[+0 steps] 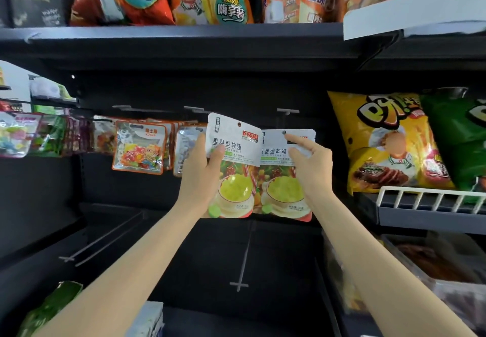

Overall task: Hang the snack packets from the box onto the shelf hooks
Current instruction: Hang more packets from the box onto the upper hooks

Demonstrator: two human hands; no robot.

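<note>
Two white-topped gummy packets with a yellow bowl picture are held up before the dark shelf back. My left hand grips the left packet at its left edge, thumb on its front. My right hand holds the right packet, index finger stretched toward the hang hole near its top. An empty hook sticks out just above that packet, and another empty hook lies above and left of the left packet. The box is out of view.
Hooks at left carry an orange-edged candy packet and several other hung packets. A yellow chip bag and a green bag stand behind a white wire rail at right. Lower empty hooks jut forward below my arms. Large orange bags fill the top shelf.
</note>
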